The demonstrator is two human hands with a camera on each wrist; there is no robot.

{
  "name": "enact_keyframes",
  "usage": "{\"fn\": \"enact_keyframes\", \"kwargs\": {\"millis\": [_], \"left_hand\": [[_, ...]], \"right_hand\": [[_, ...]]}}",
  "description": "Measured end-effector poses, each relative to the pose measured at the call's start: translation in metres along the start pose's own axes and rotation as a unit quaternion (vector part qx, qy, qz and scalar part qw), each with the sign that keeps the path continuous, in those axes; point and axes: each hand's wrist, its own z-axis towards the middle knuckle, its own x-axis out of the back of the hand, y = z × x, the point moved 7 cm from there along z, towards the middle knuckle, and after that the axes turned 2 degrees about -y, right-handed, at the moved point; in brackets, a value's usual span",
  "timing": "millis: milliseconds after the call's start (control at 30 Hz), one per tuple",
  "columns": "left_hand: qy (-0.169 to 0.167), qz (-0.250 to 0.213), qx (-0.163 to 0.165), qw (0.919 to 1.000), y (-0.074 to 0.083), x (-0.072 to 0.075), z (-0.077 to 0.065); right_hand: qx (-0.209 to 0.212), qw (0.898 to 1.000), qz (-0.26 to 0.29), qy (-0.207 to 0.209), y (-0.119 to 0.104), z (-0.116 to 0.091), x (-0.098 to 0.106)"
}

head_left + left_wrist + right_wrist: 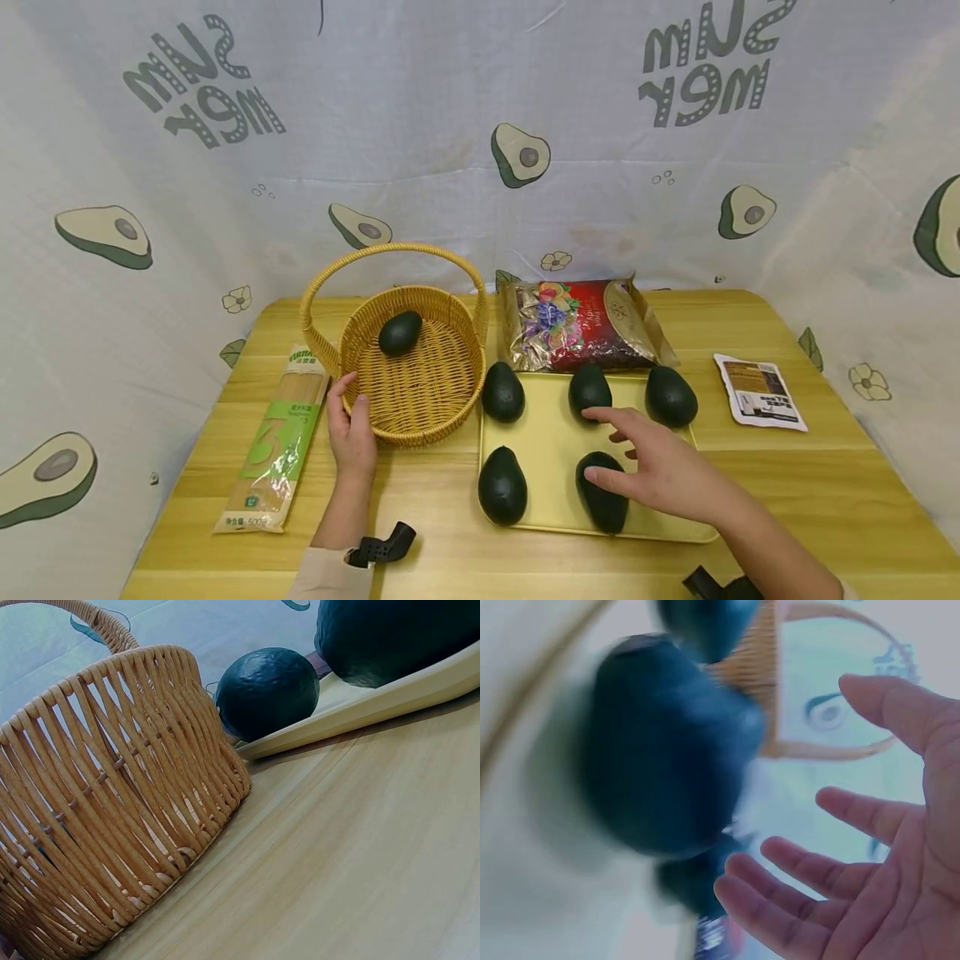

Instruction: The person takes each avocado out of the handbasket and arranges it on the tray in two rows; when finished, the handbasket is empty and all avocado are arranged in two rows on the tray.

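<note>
My left hand rests at the near left side of a round wicker basket, fingers extended along its outside and thumb overlapping the rim. One dark green avocado lies inside, towards the back. Over a shallow yellow tray, my right hand reaches in from the right with thumb and fingers spread apart. Its thumb overlaps the near middle avocado, while the index fingertip overlaps the far middle avocado. Nothing lies in its palm in the right wrist view. Several avocados sit in the tray, including a near left one.
Left of the basket lies a pack of spaghetti. A red and gold candy bag lies behind the tray, and a small white pouch is to its right. The basket's tall arched handle stands upright. A printed cloth hangs around the wooden table.
</note>
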Motion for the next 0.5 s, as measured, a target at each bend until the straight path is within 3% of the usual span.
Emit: {"fn": "enact_keyframes", "kwargs": {"millis": [233, 500], "left_hand": [[-0.006, 0.004, 0.002, 1.0000, -0.001, 0.001, 0.001], [-0.008, 0.004, 0.000, 1.0000, -0.001, 0.000, 0.000]], "right_hand": [[0.046, 0.998, -0.038, 0.034, -0.058, 0.028, 0.014], [0.103, 0.994, -0.021, 0.027, -0.115, 0.073, 0.006]]}}
